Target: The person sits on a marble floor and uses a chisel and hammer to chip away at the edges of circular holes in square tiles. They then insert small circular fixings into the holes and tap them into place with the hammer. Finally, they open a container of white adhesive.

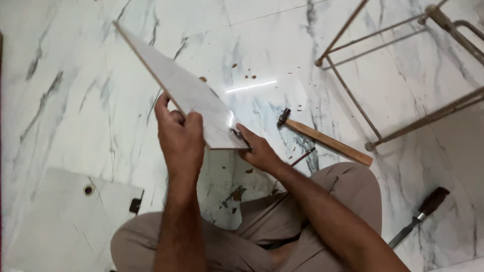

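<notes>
The left hand (180, 135) clamps the near edge of a tilted white panel (181, 90) at frame centre. The right hand (258, 151) pinches its lower corner, where a small dark tool (237, 134) is too hidden to identify. A hammer (322, 138) lies to the right.

White marble floor (75, 90) seen, veined grey. Laid on it: wooden-handled hammer (322, 138), chisel (416, 216), metal rod frame (373, 75), flat white panel (60, 221) at lower left, brown chips scattered.
</notes>
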